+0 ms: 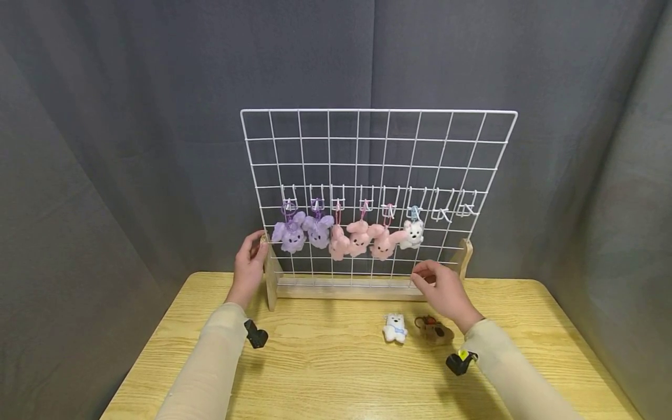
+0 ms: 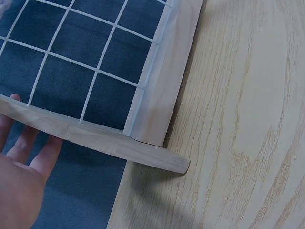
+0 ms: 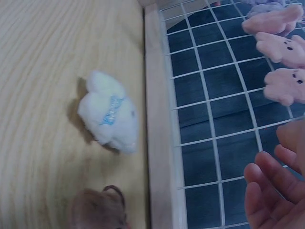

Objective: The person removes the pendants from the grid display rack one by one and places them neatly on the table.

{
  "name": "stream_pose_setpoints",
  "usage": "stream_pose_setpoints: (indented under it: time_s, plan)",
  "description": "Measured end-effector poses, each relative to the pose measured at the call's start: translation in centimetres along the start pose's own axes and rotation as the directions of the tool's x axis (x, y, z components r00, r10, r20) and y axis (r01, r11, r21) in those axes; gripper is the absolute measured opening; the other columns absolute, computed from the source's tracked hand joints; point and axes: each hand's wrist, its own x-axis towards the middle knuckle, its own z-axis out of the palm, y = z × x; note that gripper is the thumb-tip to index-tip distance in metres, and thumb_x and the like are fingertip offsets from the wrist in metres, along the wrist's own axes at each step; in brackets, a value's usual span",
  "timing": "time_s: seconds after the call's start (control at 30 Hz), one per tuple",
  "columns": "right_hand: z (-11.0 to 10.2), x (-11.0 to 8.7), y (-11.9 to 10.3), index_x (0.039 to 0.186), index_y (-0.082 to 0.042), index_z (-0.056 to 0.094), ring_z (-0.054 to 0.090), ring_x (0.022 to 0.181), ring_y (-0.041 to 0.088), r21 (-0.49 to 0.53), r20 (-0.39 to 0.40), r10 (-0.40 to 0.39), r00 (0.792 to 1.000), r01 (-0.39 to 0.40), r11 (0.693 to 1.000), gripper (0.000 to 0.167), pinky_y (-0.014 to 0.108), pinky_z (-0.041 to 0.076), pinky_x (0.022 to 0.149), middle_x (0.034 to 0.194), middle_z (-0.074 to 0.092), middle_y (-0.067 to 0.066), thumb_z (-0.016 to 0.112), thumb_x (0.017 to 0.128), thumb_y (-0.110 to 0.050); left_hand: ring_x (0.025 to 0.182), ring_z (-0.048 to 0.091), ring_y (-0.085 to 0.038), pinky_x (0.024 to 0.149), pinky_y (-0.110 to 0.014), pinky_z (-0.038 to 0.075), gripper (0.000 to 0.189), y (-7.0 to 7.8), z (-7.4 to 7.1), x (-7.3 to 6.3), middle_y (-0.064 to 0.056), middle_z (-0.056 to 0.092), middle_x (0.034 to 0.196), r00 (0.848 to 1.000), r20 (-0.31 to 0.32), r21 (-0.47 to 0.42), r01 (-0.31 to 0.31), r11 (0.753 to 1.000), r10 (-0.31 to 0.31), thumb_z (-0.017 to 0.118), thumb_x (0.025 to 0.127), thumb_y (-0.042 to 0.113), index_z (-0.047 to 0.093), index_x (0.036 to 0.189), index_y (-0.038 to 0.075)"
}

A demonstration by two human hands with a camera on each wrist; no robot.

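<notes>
My left hand [image 1: 249, 265] holds the left wooden side support [image 2: 119, 149] of a white wire grid rack [image 1: 370, 169], with fingertips against its edge. My right hand [image 1: 443, 289] hovers before the rack's lower right, fingers loosely bent and nothing between them. Plush keychains hang from a row of hooks: two purple bunnies, such as this purple plush [image 1: 290, 233], three pink ones, including a pink plush [image 1: 360, 238], and one white bear [image 1: 413, 233]. Below the right hand, a white bear keychain [image 1: 395, 328] and a brown plush keychain [image 1: 434, 331] lie on the table.
Two white hooks at the right, one of them a bare hook [image 1: 466, 209], carry nothing. A wooden base bar [image 1: 346, 291] runs along the rack's foot on the wood-grain table [image 1: 315, 373]. Grey curtains [image 1: 157, 116] stand behind and at both sides.
</notes>
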Motion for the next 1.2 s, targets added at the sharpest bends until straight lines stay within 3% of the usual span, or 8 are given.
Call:
stream_pose_setpoints:
  time_s: [0.37,0.57,0.8,1.03,1.2]
  plan:
    - [-2.0,0.9,-1.4,0.137,0.001,0.059,0.068,0.111,0.037,0.044,-0.068,-0.001,0.998,0.004,0.999,0.039,0.056,0.054,0.094,0.123,0.071,0.019,0.065,0.106,-0.022,0.129,0.057,-0.03,0.101,-0.049,0.048,0.04,0.1,0.1,0.1,-0.015,0.059,0.144,1.0,-0.006,0.002,-0.004,1.0,0.004,0.048,0.114,0.026,0.048,0.154,0.021]
    - [-2.5,1.2,-1.6,0.146,-0.001,0.052,0.065,0.119,0.038,0.042,-0.102,0.003,0.995,0.002,0.999,0.048,0.058,0.053,0.095,0.133,0.067,0.02,0.065,0.106,-0.026,0.131,0.056,-0.031,0.106,-0.051,0.046,0.039,0.3,0.1,0.1,-0.016,0.059,0.144,1.0,-0.009,-0.001,-0.015,1.0,0.015,0.049,0.113,0.024,0.049,0.152,0.02]
    - [-2.8,1.5,-2.2,0.159,-0.008,0.035,0.064,0.122,0.041,0.074,-0.112,-0.02,0.994,0.028,0.997,0.065,0.059,0.053,0.097,0.142,0.061,0.022,0.067,0.105,-0.025,0.129,0.056,-0.029,0.102,-0.047,0.047,0.039,0.1,0.1,0.2,-0.015,0.059,0.143,1.0,-0.01,0.003,-0.018,1.0,0.018,0.049,0.114,0.024,0.049,0.153,0.02]
    - [-3.1,1.9,-2.7,0.163,-0.012,0.028,0.065,0.12,0.04,0.085,-0.089,-0.018,0.996,0.026,0.996,0.071,0.06,0.054,0.094,0.142,0.061,0.023,0.067,0.105,-0.025,0.125,0.056,-0.025,0.093,-0.034,0.048,0.039,0.2,0.1,0.1,-0.013,0.059,0.142,1.0,-0.015,0.012,-0.005,1.0,0.005,0.049,0.113,0.024,0.049,0.152,0.021]
    - [-3.2,2.2,-2.8,0.163,-0.012,0.028,0.066,0.119,0.04,0.072,-0.087,-0.033,0.996,0.039,0.997,0.072,0.059,0.054,0.093,0.14,0.062,0.024,0.068,0.105,-0.024,0.126,0.056,-0.025,0.094,-0.036,0.048,0.039,0.1,0.0,0.1,-0.013,0.059,0.142,1.0,-0.02,0.014,0.002,1.0,-0.002,0.049,0.113,0.024,0.049,0.152,0.021]
